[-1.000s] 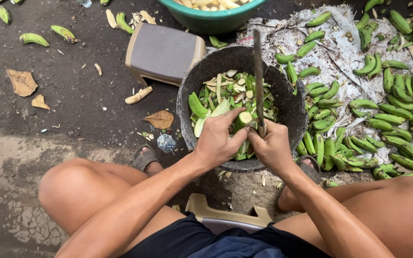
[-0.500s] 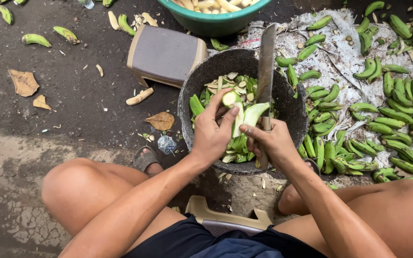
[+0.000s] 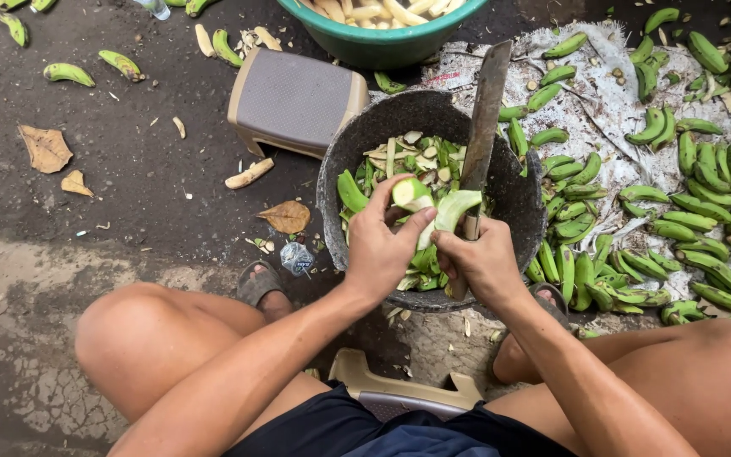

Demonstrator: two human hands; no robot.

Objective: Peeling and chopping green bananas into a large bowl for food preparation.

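We hold a half-peeled green banana [image 3: 420, 203] over the dark basin [image 3: 518, 190] of peels, its long axis tilted up and left. Our left hand [image 3: 382, 245] clamps it; our right hand [image 3: 484, 258], just beside, grips the upright knife [image 3: 484, 110], with unpeeled bananas [image 3: 678, 211] piled to the right.

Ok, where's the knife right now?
In the head view the knife is right of centre, gripped by the right hand, its blade pointing up over the dark basin of peels, beside the banana in the left hand.
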